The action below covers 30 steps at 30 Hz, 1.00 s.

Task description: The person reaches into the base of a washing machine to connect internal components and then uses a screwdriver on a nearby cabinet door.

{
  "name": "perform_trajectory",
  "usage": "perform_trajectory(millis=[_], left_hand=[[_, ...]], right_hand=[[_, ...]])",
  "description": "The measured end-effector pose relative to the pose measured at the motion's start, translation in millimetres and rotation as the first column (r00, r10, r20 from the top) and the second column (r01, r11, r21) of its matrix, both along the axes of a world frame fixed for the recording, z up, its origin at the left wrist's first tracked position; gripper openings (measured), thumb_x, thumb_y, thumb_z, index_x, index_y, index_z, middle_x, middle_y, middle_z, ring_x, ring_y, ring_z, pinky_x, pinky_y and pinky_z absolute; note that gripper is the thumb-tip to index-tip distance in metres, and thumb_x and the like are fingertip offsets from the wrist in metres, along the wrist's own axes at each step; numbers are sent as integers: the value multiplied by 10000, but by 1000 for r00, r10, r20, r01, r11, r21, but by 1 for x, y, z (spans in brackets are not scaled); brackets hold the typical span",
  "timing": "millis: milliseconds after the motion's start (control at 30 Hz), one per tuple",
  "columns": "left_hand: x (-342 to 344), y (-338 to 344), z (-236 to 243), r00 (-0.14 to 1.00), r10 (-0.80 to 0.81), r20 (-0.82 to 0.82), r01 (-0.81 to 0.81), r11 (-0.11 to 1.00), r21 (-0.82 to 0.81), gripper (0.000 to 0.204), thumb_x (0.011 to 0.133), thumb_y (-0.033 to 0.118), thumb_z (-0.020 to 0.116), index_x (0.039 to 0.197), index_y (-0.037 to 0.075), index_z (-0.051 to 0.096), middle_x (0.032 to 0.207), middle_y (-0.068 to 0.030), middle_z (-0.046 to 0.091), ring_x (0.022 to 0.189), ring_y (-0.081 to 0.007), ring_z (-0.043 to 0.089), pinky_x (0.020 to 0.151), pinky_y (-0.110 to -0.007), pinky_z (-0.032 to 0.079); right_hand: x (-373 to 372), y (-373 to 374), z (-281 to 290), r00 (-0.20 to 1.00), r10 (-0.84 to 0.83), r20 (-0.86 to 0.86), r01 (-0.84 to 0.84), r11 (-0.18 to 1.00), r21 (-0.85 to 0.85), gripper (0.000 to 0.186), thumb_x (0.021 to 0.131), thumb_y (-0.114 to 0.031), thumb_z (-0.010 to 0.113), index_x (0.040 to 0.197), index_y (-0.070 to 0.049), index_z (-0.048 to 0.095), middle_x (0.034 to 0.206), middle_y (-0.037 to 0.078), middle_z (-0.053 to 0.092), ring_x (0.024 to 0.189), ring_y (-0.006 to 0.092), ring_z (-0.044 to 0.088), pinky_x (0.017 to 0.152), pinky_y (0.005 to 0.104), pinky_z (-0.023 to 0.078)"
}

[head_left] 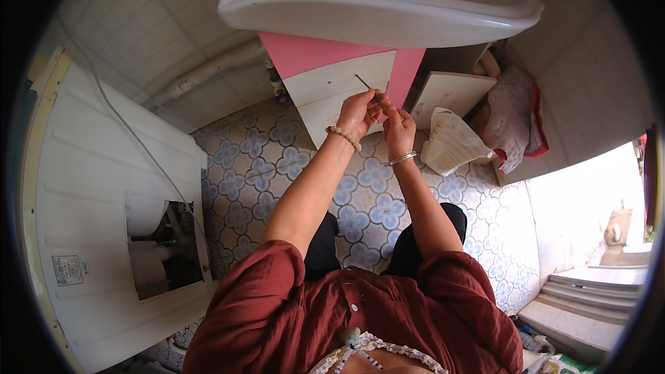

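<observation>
My left hand (356, 115), with a beaded bracelet on its wrist, is closed around a thin-shafted screwdriver (361, 82). The dark shaft points up and left, toward the white front panel (315, 85) of a pink cabinet (305, 50); I cannot tell whether the tip touches it. Close beside it, my right hand (399, 131), wearing a silver bangle, has its fingers pinched together at the handle end of the same tool. The fingers of both hands hide most of the handle. A small dark hole shows in the panel left of the shaft.
A white washbasin (381, 10) overhangs the cabinet. To the right are an open white door (450, 97), a pale plastic container (454, 142) and a grey cloth with red edging (516, 121). A white appliance (104, 194) with an opening and a cable stands left on patterned tiles (353, 221).
</observation>
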<state>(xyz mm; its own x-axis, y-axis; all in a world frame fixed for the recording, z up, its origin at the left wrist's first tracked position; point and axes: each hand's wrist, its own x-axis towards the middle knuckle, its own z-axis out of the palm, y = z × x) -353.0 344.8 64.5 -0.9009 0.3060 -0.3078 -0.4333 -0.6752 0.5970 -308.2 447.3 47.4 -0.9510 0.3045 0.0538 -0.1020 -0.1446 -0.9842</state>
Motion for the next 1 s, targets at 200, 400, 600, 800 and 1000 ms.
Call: perform_trajectory(millis=[200, 400, 600, 800, 1000], left_hand=[[2, 4, -2, 996, 6, -85, -17, 993, -120, 152, 844, 129, 431, 827, 8, 521, 772, -87, 567, 700, -165, 552, 572, -267, 454], [0, 5, -5, 995, 48, -86, -61, 988, -144, 143, 837, 124, 435, 812, 14, 523, 743, -70, 575, 673, -147, 552, 549, -241, 442], [3, -6, 2, 998, 57, -40, -65, 969, -238, 151, 834, 142, 446, 816, 20, 534, 727, -62, 579, 644, -126, 545, 540, -234, 416], [-1, -12, -2, 995, -40, -86, 27, 989, -147, 159, 837, 136, 441, 837, 6, 532, 733, -77, 576, 632, -131, 534, 551, -246, 424], [1, -9, -3, 997, 20, -74, -27, 995, -97, 162, 833, 118, 445, 846, -22, 525, 773, -111, 577, 672, -167, 549, 580, -269, 450]], right_hand=[[11, -2, 10, 911, 360, 200, -155, 751, -641, 287, 833, -323, 439, 785, -59, 542, 470, -57, 311, 343, 48, 230, 329, 202, 160], [11, 6, 16, 853, 493, 171, -293, 723, -626, 254, 818, -319, 464, 825, -72, 524, 544, -26, 421, 397, 68, 349, 358, 214, 276], [20, -4, 40, 968, 73, -241, 194, 393, 899, 233, 771, -266, 509, 841, -43, 516, 664, 141, 570, 571, 288, 570, 457, 361, 437], [1, -10, 2, 971, 221, 95, -233, 962, 142, 240, 827, -285, 422, 800, -63, 508, 488, 45, 444, 390, 158, 426, 366, 261, 319], [6, -8, 9, 727, 668, -157, -292, 94, -952, 327, 889, -305, 279, 843, -41, 466, 476, -67, 236, 354, 53, 180, 354, 196, 176]])
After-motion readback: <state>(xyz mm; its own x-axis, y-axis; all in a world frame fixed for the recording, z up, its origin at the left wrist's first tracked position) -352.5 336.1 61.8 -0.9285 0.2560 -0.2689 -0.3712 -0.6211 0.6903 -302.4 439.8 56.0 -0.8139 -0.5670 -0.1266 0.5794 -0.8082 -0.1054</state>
